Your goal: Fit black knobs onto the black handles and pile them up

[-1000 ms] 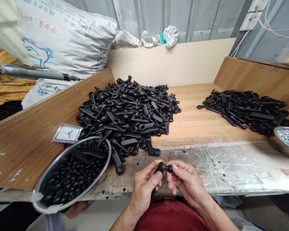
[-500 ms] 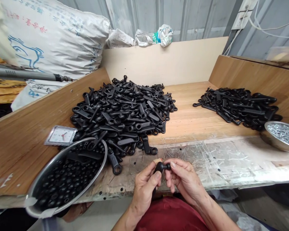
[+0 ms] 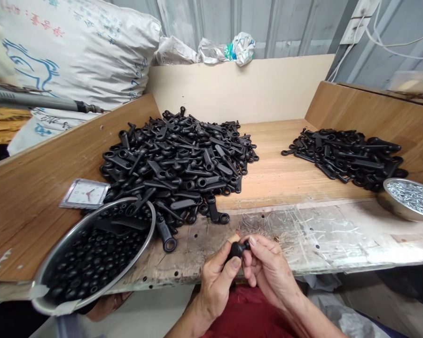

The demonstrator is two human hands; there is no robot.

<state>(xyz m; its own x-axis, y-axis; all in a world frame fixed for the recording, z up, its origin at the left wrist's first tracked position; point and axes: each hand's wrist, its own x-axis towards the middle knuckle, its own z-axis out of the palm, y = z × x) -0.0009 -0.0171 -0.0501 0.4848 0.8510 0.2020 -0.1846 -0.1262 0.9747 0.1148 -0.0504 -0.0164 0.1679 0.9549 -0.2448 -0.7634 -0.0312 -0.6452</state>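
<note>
My left hand [image 3: 218, 277] is closed round a black crank-like part [image 3: 235, 251] at the front edge of the bench. With thumb and fingers, my right hand [image 3: 270, 263] pinches a small black knob [image 3: 246, 244] against the end of that part. Most of the crank is hidden in my left palm. Beyond my hands lies a large heap of black cranks [image 3: 183, 164]. To the left, a metal bowl [image 3: 154, 225] holds many black knobs with a few cranks on top.
A smaller heap of black cranks [image 3: 352, 157] lies at the right. Beside it stands a metal bowl of screws [image 3: 396, 211]. A square clock [image 3: 85, 193] leans by the left bowl. A power screwdriver [image 3: 38, 99] hangs over the left board [image 3: 38, 202].
Both hands stay together on the part, which has tilted so its rounded end shows more. The view has shifted slightly.
</note>
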